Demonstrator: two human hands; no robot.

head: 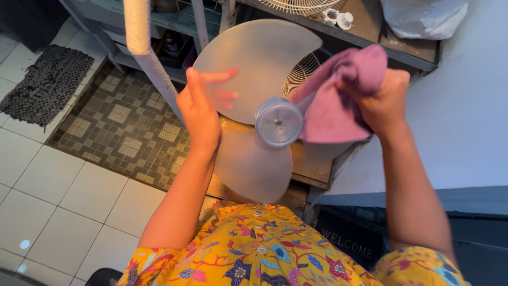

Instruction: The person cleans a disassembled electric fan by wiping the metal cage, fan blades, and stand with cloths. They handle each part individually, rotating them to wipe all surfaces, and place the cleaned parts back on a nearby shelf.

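Fan blade (254, 79) between left hand (201, 114), right hand (383, 103).

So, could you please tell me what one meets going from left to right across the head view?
Dark woven mat → patterned tile patch → left hand → fan blade hub → purple cloth → right hand → white surface.

Head camera, looking steeply down from close range

I have one view only, worn on the head, facing down past the chest to the hands at arm's length, with tiled floor (63, 180) at left and a white countertop (465, 116) at right.
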